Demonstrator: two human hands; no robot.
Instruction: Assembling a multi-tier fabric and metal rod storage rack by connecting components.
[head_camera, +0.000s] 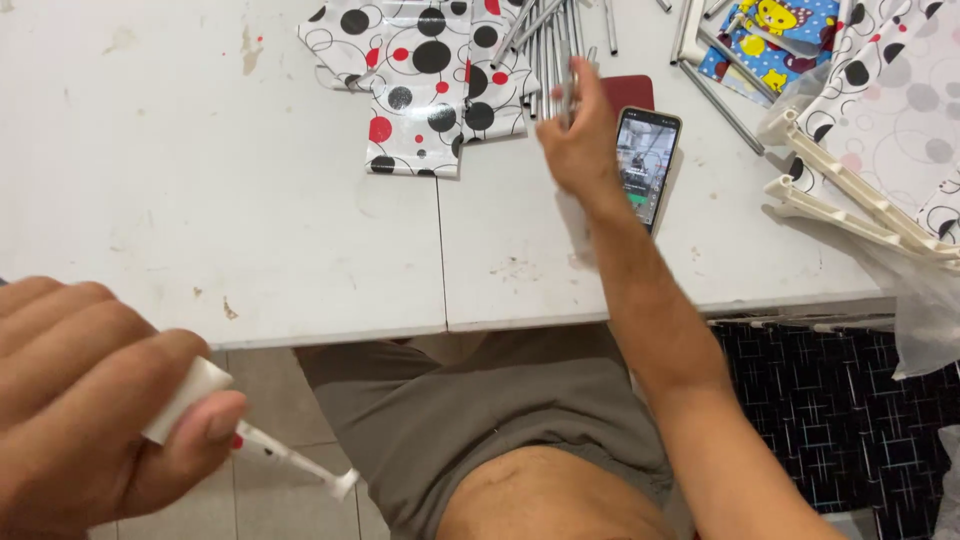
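I am judging the work as barely begun: my right hand is reaching to the far side of the table and closing its fingers around one metal rod from the bundle of rods, most of which are lying untouched beside the dotted plastic sheet. My left hand is clenching a white plastic piece near me, off the table edge (well apart from the rods). A phone is lying just right of my right hand.
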